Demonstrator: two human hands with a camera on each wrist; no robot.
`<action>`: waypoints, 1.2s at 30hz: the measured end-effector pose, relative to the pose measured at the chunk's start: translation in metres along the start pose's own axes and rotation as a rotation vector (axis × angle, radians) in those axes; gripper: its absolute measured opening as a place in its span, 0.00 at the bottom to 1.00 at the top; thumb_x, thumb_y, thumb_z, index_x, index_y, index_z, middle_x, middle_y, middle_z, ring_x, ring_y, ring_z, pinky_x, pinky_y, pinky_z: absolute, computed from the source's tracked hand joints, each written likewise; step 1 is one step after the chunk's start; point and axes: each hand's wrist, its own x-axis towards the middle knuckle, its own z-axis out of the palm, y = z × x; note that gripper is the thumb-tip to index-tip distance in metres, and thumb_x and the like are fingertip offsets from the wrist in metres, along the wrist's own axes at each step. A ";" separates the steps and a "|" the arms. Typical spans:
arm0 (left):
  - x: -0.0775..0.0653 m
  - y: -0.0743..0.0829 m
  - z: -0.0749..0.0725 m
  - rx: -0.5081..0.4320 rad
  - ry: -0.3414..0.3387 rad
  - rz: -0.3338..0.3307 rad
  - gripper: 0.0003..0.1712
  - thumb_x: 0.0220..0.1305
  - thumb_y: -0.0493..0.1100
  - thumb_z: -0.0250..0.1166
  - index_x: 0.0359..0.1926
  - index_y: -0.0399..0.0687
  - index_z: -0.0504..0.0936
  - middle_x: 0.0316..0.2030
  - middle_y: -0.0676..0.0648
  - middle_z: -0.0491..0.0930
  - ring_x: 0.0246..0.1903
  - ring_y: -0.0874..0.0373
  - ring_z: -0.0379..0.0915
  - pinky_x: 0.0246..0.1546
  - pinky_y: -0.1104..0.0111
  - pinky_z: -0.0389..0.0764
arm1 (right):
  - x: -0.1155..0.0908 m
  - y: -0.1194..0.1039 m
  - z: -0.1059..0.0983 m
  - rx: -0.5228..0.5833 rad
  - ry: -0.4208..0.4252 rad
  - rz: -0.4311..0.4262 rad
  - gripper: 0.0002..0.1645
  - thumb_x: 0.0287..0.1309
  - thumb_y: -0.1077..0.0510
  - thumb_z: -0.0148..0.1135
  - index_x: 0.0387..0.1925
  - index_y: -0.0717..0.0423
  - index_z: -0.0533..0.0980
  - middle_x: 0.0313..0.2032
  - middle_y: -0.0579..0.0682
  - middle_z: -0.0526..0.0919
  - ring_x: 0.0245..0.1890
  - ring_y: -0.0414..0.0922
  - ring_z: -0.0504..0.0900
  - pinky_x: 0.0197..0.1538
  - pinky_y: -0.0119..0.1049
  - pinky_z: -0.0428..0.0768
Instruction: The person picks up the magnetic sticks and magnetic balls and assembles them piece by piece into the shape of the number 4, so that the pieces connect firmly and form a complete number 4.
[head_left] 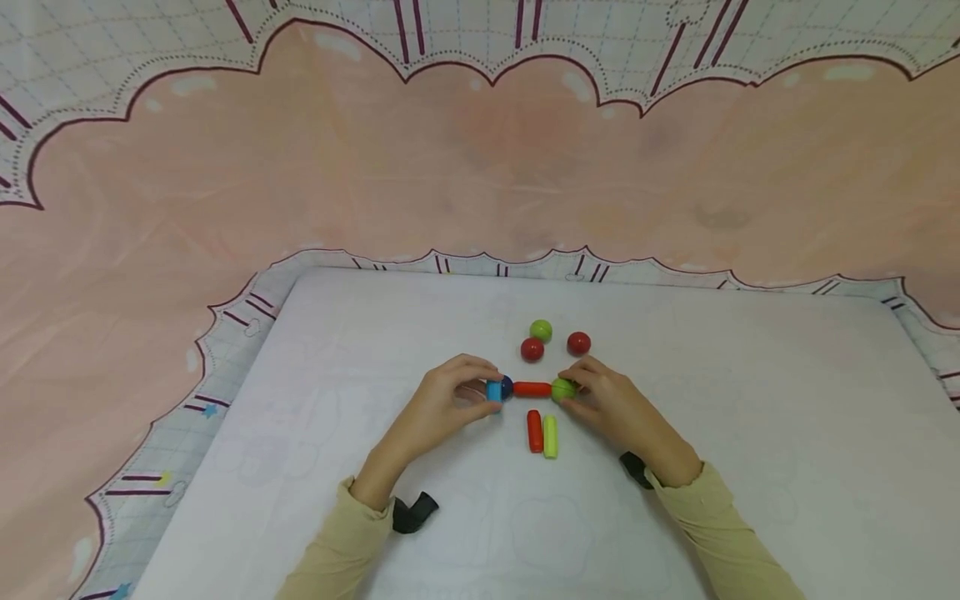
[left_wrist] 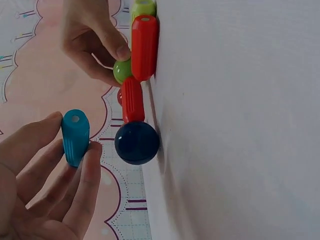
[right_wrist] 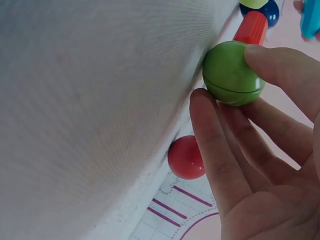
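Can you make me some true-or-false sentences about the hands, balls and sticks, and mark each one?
1. The left hand pinches a blue stick. True.
2. The right hand holds a red ball. False: it holds a green ball.
3. A red stick lies between that ball and the dark blue ball. True.
4. Five red balls show. False: only two red balls show.
5. The yellow-green stick lies beside another red stick. True.

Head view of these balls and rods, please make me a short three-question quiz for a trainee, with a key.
1. What does the left hand hold?
2. True or false: the right hand holds a green ball.
3. Fill in: between that ball and the dark blue ball lies a ____ rod.

Key:
1. A blue rod.
2. True.
3. Red.
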 end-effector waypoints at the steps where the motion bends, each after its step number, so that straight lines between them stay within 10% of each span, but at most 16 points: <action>1: 0.001 0.000 -0.001 -0.003 0.008 -0.003 0.21 0.56 0.35 0.74 0.51 0.38 0.83 0.52 0.47 0.79 0.43 0.58 0.82 0.46 0.74 0.82 | 0.000 0.000 0.000 -0.001 -0.002 0.004 0.20 0.52 0.62 0.75 0.47 0.64 0.82 0.41 0.50 0.78 0.38 0.43 0.80 0.45 0.38 0.85; 36: 0.031 -0.005 -0.006 -0.043 0.111 -0.037 0.19 0.59 0.34 0.72 0.52 0.37 0.83 0.54 0.45 0.78 0.46 0.52 0.82 0.48 0.69 0.83 | -0.001 -0.001 -0.002 0.005 -0.014 0.009 0.20 0.53 0.62 0.74 0.48 0.63 0.82 0.43 0.51 0.79 0.38 0.42 0.80 0.45 0.37 0.85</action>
